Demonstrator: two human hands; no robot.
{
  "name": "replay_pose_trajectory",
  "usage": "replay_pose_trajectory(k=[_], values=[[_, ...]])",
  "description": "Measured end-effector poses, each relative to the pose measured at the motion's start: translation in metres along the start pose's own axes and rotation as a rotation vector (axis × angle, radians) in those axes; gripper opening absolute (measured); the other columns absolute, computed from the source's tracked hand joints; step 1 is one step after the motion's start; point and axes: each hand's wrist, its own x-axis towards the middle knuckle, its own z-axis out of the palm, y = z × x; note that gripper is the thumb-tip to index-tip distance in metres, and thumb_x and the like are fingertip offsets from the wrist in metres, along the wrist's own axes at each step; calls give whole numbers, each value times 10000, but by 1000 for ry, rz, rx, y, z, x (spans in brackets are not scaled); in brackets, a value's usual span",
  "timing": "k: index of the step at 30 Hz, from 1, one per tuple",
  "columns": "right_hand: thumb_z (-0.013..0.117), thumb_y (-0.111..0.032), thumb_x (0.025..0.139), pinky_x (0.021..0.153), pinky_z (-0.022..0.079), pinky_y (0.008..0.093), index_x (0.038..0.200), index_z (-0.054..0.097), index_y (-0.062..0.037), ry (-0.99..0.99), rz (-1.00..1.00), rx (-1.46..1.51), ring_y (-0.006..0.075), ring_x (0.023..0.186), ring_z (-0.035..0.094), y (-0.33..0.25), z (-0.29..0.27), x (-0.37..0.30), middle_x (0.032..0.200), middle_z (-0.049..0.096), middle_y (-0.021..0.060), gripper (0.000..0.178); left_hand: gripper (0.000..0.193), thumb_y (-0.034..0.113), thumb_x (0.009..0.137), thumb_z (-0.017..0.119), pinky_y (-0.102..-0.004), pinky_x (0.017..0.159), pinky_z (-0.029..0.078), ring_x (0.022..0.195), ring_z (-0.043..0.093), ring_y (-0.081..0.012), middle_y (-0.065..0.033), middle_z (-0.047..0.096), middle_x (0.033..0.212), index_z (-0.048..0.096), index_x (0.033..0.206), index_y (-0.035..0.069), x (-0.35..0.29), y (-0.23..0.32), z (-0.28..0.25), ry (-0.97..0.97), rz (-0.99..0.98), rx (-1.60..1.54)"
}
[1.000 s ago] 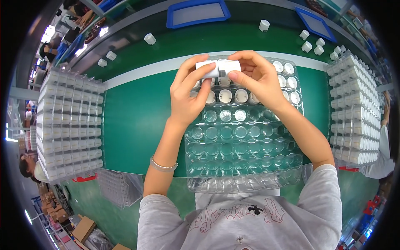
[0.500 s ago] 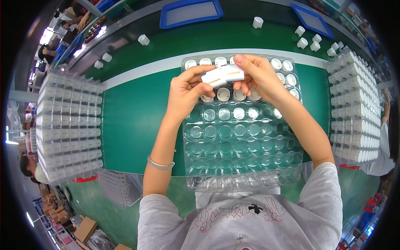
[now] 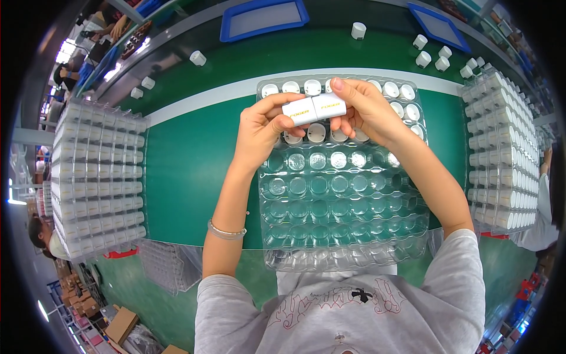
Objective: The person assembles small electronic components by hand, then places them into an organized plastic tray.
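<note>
Above the far part of a clear plastic tray (image 3: 339,206), both hands hold up two short white rounded pieces with gold print, end to end. My left hand (image 3: 264,127) pinches the left white piece (image 3: 298,110) between thumb and fingers. The right white piece (image 3: 330,105) is gripped by my right hand (image 3: 364,109), thumb on top and fingers beneath. Their ends touch, with a thin seam between them. Below and behind the hands, white round pieces (image 3: 316,133) sit in the tray's far rows; most cups in the nearer rows hold nothing. My hands partly cover the far rows.
Tall stacks of filled clear trays stand left (image 3: 100,183) and right (image 3: 501,159). Beyond a white strip, a green belt (image 3: 253,59) carries loose white pieces (image 3: 423,59) and blue-rimmed trays (image 3: 265,20). Nested clear trays (image 3: 171,265) lie below the left table edge.
The two held pieces, offset and tilted before, now line up end to end. Beyond the strip, the loose pieces and blue-rimmed trays have shifted slightly left.
</note>
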Motion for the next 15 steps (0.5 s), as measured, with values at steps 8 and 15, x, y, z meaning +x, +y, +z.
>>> replay_pose_trajectory(k=[8, 15], values=[[548, -417, 874, 501, 448, 190, 886, 540, -38, -26, -80, 76, 91, 553, 560, 2, 0, 1, 739, 604, 75, 379, 284, 134, 843, 605, -282, 764, 498, 906, 577, -162, -92, 588, 1001, 576, 1089, -7, 2, 1, 8, 96, 74, 179], [678, -133, 791, 837, 433, 298, 1000, 455, -77, -15, -420, -104, 157, 961, 551, 5, 2, 1, 1016, 589, 92, 311, 511, 49, 698, 668, -312, 841, 446, 902, 546, -181, -71, 536, 930, 501, 1180, 46, 3, 0, 13, 148, 288, 584]])
